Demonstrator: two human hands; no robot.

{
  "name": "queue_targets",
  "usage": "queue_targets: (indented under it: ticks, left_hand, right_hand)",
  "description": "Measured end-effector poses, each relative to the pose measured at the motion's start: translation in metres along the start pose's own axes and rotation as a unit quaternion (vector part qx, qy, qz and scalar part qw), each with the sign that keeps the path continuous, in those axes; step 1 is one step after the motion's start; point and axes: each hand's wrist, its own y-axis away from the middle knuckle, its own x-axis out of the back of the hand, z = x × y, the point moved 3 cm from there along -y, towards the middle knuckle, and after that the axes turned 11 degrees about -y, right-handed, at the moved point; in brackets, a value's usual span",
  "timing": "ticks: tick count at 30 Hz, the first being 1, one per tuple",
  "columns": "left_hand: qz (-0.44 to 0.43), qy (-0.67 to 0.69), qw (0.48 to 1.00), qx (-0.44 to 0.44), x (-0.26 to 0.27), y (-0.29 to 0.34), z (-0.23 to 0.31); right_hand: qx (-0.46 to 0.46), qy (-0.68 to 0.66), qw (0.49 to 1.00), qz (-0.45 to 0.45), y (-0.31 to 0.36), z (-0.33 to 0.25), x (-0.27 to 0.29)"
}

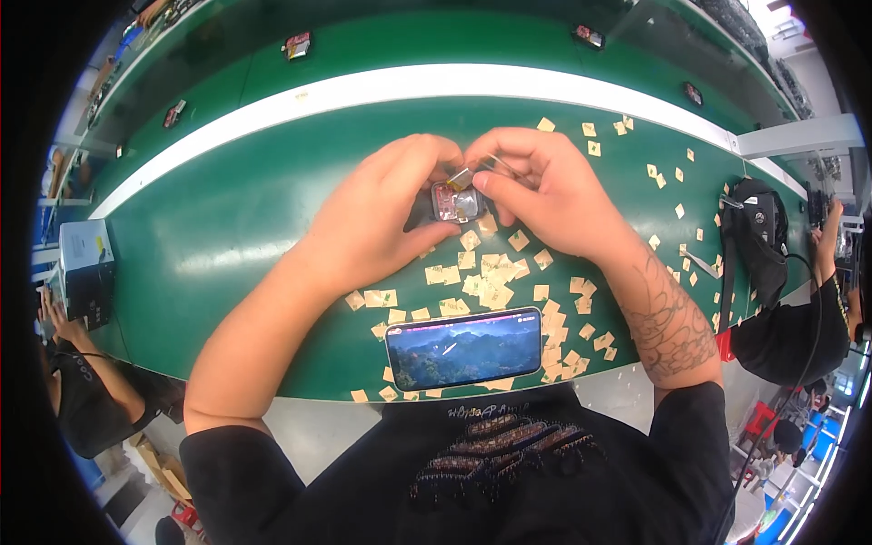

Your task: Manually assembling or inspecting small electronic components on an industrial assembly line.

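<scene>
Over the green table, my left hand [381,204] is closed round a small dark open device housing [445,214], its thumb along the near edge. Red circuitry and a silvery inside show in the housing. My right hand [556,191] pinches a small flat silver piece with a yellowish edge [460,179], which looks like a battery cell. It is tilted over the far side of the housing; whether it is wired to it I cannot tell. Several fingertips of both hands are hidden behind the parts. Small tan paper squares [495,283] lie scattered just below my hands.
A phone [465,351] playing a picture lies near the table's front edge. Beyond a white rail [409,82], similar devices [297,45] sit on a green strip. At the right are a black bag [759,238] and a metal tool [702,264]; a box [86,250] stands left. People work on both sides.
</scene>
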Motion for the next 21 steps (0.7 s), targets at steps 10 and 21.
queue_targets:
  ticks: [10,21]
  left_hand:
    - [0.006,-0.009,1.0,0.013,-0.001,-0.002,0.0]
    - [-0.011,-0.075,0.996,-0.048,0.001,0.001,0.003]
  right_hand:
    - [0.049,-0.002,0.999,-0.009,0.004,0.006,0.004]
    - [0.028,0.187,0.981,0.032,0.013,-0.002,0.006]
